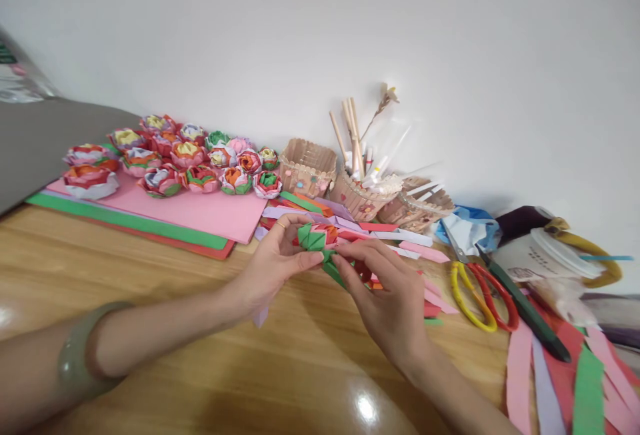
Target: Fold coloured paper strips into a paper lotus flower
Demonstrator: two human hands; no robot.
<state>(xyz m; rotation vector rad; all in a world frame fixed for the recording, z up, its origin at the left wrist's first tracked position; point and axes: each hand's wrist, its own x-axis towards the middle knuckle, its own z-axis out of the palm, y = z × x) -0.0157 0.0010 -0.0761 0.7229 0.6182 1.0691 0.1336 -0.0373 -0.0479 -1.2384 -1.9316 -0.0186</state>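
We find our widest room on the table [215, 368] nearest us, where wood grain runs beneath both forearms up to the near edge of the sheets [235, 215]. At the table's back edge, along the wall [200, 35], the flowers [187, 155] and baskets [307, 178] limit our reach, while toward its right edge the scissors [465, 261], cutter [527, 308] and long strips [590, 381] crowd us. The green paper [312, 239] is raised above mid-table, in front of the folded strips [423, 250]. Our left hand [280, 255] pinches its left part between thumb and fingers; our right hand [390, 295] grips green at the other side, thumb against forefinger. It looks matt and creased into points, with red folds showing just beside it; whether the green is one piece or two, we cannot tell.
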